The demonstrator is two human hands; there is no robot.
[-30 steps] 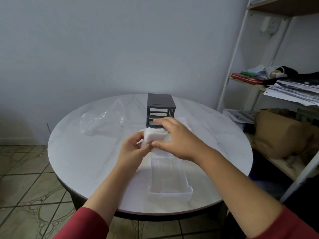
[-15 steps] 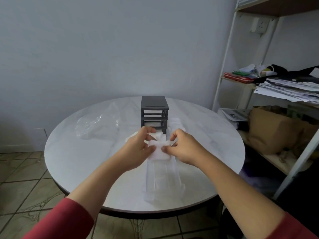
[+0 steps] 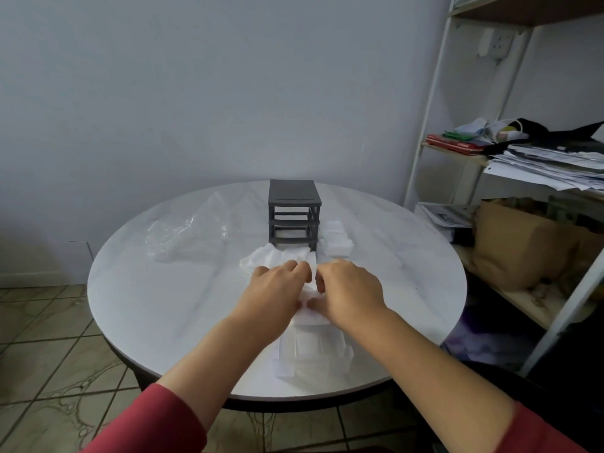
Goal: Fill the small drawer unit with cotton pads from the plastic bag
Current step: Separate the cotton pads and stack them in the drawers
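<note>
Both the left hand [image 3: 277, 291] and right hand [image 3: 348, 289] pinch cotton pads [image 3: 310, 291]; better to press them flat into the clear drawer [image 3: 313, 349].

Dark grey drawer unit [image 3: 293, 214], slots empty, upright mid-table; white cotton pads [image 3: 273, 259] before it; crumpled clear plastic bag [image 3: 188, 231] left.

This looks like a room in a home, used partly for storage. A round marble-look table [image 3: 163, 289] stands on a tiled floor [image 3: 49, 338] against a plain painted wall [image 3: 196, 93]. Beside it, a white metal shelf unit [image 3: 428, 125] with wooden boards holds loose stacks of papers [image 3: 549, 165], folders, a brown paper bag [image 3: 523, 246] and other clutter. A wall socket [image 3: 495, 44] sits high behind the shelves.
</note>
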